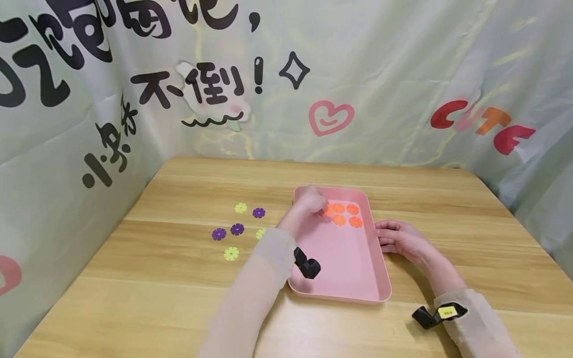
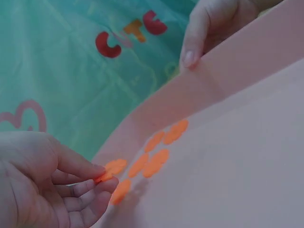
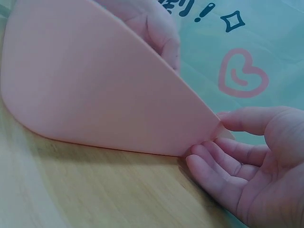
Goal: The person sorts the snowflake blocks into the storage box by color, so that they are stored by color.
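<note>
My left hand (image 1: 311, 201) is over the far left part of a pink tray (image 1: 342, 268). In the left wrist view its thumb and fingers pinch an orange flower-shaped plastic disc (image 2: 114, 167). Several more orange discs (image 1: 339, 220) lie in rows on the tray floor at the far end, just right of that hand. My right hand (image 1: 404, 242) holds the tray's right wall from outside. The right wrist view shows its thumb at the rim and its curled fingers against the outer side.
Left of the tray, purple discs (image 1: 237, 229) and yellow-green discs (image 1: 231, 253) lie scattered on the wooden table (image 1: 147, 298); my left forearm partly covers one yellow-green disc. A printed curtain (image 1: 380, 74) surrounds the back and sides.
</note>
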`<state>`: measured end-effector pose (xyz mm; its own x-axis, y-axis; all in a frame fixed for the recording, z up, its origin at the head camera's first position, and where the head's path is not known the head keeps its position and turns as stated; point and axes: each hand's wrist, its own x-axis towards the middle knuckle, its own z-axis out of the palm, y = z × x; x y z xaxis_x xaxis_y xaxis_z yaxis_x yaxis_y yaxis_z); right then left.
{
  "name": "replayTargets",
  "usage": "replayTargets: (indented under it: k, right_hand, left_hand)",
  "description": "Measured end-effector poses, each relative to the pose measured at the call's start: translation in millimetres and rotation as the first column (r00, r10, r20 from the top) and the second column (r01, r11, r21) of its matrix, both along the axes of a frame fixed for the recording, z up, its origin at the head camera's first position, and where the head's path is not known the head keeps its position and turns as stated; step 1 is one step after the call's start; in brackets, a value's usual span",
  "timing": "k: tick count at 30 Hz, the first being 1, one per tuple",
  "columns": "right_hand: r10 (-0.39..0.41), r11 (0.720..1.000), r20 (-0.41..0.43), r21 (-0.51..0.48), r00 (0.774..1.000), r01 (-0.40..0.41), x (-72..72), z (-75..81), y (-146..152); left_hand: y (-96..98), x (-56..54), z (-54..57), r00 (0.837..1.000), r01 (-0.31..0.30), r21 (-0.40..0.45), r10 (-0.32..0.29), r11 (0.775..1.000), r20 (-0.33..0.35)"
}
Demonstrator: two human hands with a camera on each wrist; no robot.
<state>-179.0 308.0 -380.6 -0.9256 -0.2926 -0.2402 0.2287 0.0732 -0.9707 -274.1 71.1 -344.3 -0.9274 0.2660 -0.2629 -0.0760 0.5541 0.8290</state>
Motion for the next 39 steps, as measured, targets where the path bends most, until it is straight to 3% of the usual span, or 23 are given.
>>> replayTargets:
  k: [8,13,24,35,39]
  right_hand:
    - [-0.002,1.000,-0.002,-0.007,1.000,0.002,-0.3,-1.0,-1.5]
    - [-0.004,1.000,-0.004,-0.003,1.000,0.004,0.0,-0.3,-2.0]
    - [0.000,1.000,-0.005,-0.007,1.000,0.000,0.2,-0.5,-2.8]
    - [-0.012,1.000,-0.004,0.018,1.000,0.012,0.5,-0.3,-1.6]
    - [-0.005,1.000,-0.008,0.005,1.000,0.005,0.2,0.1,-1.3]
  left_hand:
    - [4.9,-4.4,-10.3,0.997,-0.049,-0.095,0.054,0.994,0.051]
    - [3.2,-5.3,-12.4,0.999,-0.031,-0.185,0.036,0.982,0.023]
    - [5.0,-6.1,-16.5,0.999,-0.041,-0.286,0.042,0.957,-0.001]
    - [0.6,-6.2,-9.6,0.999,-0.033,-0.270,0.025,0.962,-0.035]
    - [-6.4,-4.9,-2.6,0.998,-0.046,-0.171,0.039,0.984,-0.045]
